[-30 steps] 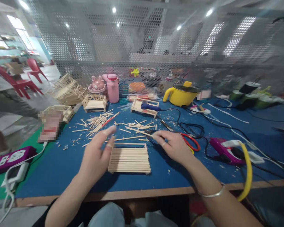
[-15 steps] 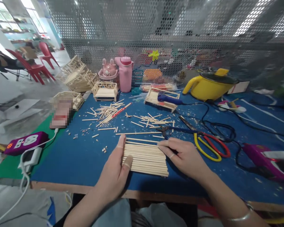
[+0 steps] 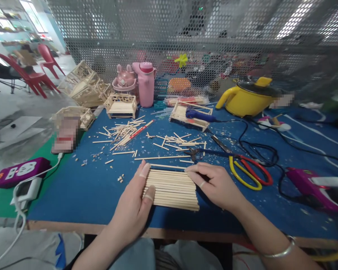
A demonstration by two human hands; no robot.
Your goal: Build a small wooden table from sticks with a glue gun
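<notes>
Just nearside of the pliers: gripping the stick panel by its left end with the left hand; pinching the corner nearest them with the right hand (presumably for alignment).

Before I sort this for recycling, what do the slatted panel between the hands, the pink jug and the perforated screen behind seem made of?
Slatted panel: probably bare wood, matte; pale tan, with no paint visible. Pink jug: likely plastic, smooth and evenly coloured with a soft sheen, though coated metal is possible. Perforated screen: seemingly grey metal, judging by its regular holes.
</notes>
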